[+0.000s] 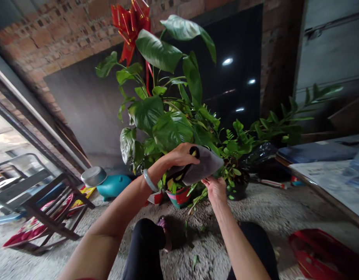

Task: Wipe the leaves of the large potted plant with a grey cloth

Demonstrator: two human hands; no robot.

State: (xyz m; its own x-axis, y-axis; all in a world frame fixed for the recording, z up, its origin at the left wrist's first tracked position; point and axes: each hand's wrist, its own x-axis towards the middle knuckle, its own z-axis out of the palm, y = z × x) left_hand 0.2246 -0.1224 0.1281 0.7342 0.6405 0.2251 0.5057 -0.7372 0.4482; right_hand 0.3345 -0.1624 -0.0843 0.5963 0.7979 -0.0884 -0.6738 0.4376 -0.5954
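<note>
A grey fabric piece with black edging [204, 165] is in front of the potted plant's lower leaves. My left hand [183, 154], with a pale bangle on its wrist, grips its black-edged end from above. Below the other end, the fingers of my right hand [217, 189] are pinched together near the fabric's lower edge. What they hold, whether fabric or a plant part, is too small to tell. The big-leaved plant [173, 126] rises behind both hands from a green and red pot [179, 197], partly hidden by the fabric and leaves.
A red bow [129, 29] tops the plant. A teal piggy bank [113, 186], a metal bowl [94, 177] and a wooden chair [55, 208] are left. Right are another leafy plant [236, 146], a table [322, 171] and a red object [325, 252]. Loose leaves lie on the rough floor.
</note>
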